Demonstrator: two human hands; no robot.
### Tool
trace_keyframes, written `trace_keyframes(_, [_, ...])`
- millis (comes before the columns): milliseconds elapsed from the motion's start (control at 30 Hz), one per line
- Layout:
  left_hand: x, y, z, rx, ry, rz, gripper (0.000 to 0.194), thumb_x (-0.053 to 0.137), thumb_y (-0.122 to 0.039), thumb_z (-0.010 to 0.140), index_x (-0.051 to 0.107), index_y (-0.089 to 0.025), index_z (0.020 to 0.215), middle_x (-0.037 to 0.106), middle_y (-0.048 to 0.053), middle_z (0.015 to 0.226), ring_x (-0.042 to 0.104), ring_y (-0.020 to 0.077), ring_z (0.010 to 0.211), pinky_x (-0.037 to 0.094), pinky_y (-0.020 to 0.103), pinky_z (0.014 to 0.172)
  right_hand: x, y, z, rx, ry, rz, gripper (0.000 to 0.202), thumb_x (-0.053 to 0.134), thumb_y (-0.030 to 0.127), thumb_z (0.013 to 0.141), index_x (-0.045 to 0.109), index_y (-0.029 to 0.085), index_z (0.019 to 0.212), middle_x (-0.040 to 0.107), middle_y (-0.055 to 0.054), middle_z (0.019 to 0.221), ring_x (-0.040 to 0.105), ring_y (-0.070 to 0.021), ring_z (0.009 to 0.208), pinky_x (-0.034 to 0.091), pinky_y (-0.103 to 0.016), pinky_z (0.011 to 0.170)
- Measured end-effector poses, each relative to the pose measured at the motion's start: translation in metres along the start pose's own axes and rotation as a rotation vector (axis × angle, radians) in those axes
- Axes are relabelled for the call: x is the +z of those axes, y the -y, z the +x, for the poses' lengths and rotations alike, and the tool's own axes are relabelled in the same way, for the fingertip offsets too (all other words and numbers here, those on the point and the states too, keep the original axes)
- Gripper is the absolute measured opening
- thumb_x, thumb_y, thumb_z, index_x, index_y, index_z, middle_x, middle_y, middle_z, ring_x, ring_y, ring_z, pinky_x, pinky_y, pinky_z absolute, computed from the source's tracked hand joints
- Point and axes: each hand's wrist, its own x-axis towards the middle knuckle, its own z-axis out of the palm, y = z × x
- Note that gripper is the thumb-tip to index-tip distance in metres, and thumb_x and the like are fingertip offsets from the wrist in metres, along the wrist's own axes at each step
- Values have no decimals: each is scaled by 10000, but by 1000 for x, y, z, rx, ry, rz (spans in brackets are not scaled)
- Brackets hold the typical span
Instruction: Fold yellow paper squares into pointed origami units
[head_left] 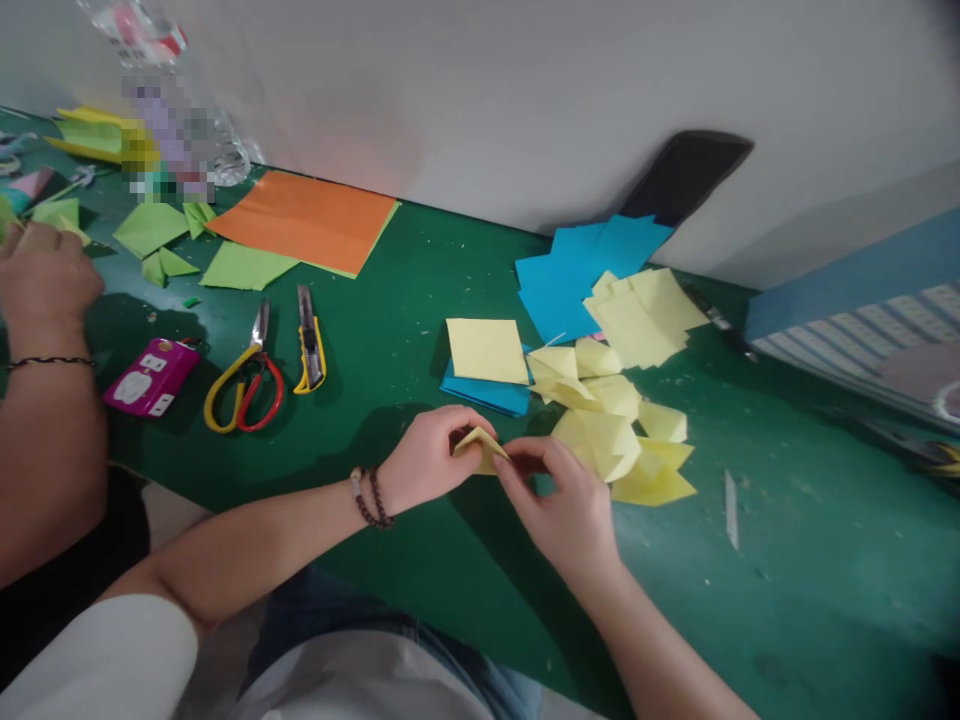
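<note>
Between my two hands is a small piece of folded yellow paper (pixel 481 455), held a little above the green table. My left hand (pixel 431 455), with a beaded bracelet at its wrist, pinches its left side. The thumb and fingers of my right hand (pixel 566 510) grip its right edge. Just beyond them lies a flat yellow square of paper (pixel 487 350) on top of blue paper sheets (pixel 491 397). Several folded yellow paper pieces (pixel 600 440) are heaped right behind my right hand.
Scissors (pixel 247 385), a yellow box cutter (pixel 310 345) and a purple packet (pixel 154 377) lie to the left. Farther back are orange paper (pixel 307 220), fanned blue sheets (pixel 562 280) and a dark phone-like slab (pixel 686 175). Another person's hand (pixel 49 275) works at far left.
</note>
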Motion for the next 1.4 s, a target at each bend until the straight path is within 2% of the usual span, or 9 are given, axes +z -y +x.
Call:
trace_keyframes(133, [1,-1,1,-100,17,-141,150,542,-90,755,651,-162,829,669,3,798,593,114,681,458,207,613,0,1,-1,-75,12,-15,91,561,287,879,611,235,823,680,-8,729,644,-136,614,527,-253,588])
trace_keyframes(267, [4,0,3,-205,82,-385,133,538,-99,752,634,-145,831,651,3,762,622,112,665,508,213,613,-1,0,0,10,-37,8,91,596,313,872,622,236,830,693,-4,738,651,-136,612,537,-252,590])
trace_keyframes(400, [5,1,3,-205,46,-401,145,523,-67,715,621,-145,786,620,-13,713,602,95,635,511,193,592,-1,0,1,68,5,64,132,593,345,868,648,230,904,714,-13,773,658,-143,608,554,-262,580])
trace_keyframes(733, [6,3,2,-174,-34,-481,216,483,-52,735,657,-144,821,664,6,780,629,91,614,541,212,613,1,3,-4,-104,-30,9,264,527,231,908,716,282,1085,715,-32,838,677,-145,703,564,-259,656])
trace_keyframes(900, [5,3,-1,50,-52,-289,295,545,-105,814,687,-185,1059,672,77,1095,656,165,921,563,259,734,-5,-1,-1,-77,-83,-7,237,547,237,901,729,277,1049,702,-27,801,660,-140,662,549,-258,619])
trace_keyframes(1000, [0,0,-3,227,-126,-129,246,575,-101,821,702,-199,1007,664,84,1091,625,188,1037,561,292,825,-8,-2,1,-31,-96,-43,215,569,254,883,719,268,1037,705,-23,789,659,-149,650,555,-276,629])
trace_keyframes(1200, [0,0,-3,189,-123,-250,88,645,-145,812,706,-184,864,666,84,1011,663,176,939,593,296,781,-8,0,0,75,-151,111,21,618,231,825,638,237,826,693,-10,791,667,-150,687,568,-269,624])
trace_keyframes(1267, [2,1,-3,236,-161,-224,85,662,-142,808,699,-180,874,651,89,1044,665,177,948,593,315,802,-9,1,1,36,-153,105,63,620,223,829,629,233,768,693,-18,801,673,-156,717,566,-269,608])
trace_keyframes(1400, [2,4,-4,532,-316,4,121,640,-72,816,675,-187,831,627,86,1114,639,178,1019,566,352,881,-10,1,3,-151,-183,18,91,652,167,825,640,227,757,696,-7,775,677,-144,713,562,-262,609])
